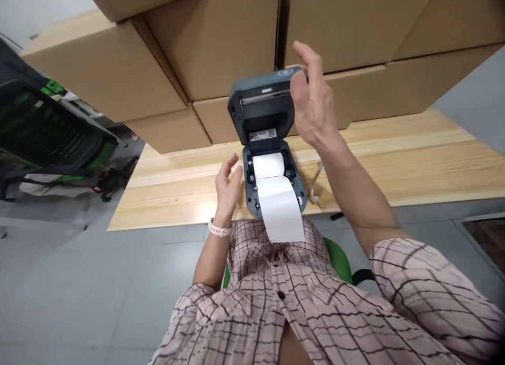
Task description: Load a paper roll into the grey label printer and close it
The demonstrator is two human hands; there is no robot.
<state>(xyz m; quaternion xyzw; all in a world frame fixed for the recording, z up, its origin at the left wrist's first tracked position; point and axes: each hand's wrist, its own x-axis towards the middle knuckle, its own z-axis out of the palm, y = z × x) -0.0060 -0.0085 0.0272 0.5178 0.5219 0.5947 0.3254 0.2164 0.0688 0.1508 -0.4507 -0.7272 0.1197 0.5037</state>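
A dark grey label printer [249, 196] stands on the wooden table with its lid [258, 83] raised. Inside lies a white paper roll [268, 165], and a strip of paper [282, 218] runs out over the front edge and hangs above my lap. My right hand [313, 102] is at the lid's upper right corner, thumb against it and the other fingers stretched out, not wrapped round it. Just left of the printer's base, my left hand [229, 189] is raised with fingers apart and nothing in it.
Cardboard boxes [232, 44] are stacked along the back of the wooden table [173, 196]. A whitish cord [314, 189] lies right of the printer. At the left, a black and green chair [51, 133] stands on the grey floor. A green seat [338, 260] shows beneath me.
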